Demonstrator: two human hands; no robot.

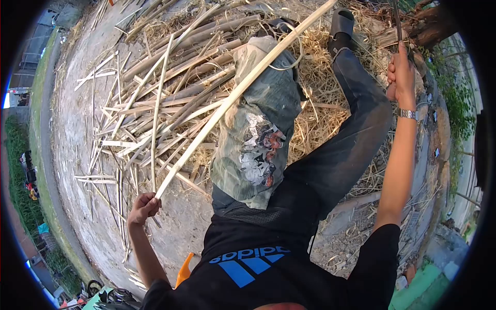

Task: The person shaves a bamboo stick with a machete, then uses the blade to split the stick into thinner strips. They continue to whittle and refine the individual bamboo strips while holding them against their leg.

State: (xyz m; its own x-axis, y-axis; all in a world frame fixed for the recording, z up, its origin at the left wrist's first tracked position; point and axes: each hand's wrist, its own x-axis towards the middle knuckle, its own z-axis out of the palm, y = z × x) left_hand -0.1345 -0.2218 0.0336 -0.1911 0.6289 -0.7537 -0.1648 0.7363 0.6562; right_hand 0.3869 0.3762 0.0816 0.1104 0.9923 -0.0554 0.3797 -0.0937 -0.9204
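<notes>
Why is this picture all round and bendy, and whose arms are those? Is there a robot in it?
No robot here, just a person with two bare hands. The camera sits on their head and looks forward and down, so you see roughly what they see. The round, bent look probably comes from a very wide lens.

The left hand holds one end of a long pale strip, which slants across a patterned cloth over one leg. The right hand grips a dark, narrow tool; I can't tell exactly what kind. On the ground lie lots of sticks and strips, and curly shavings.
</notes>
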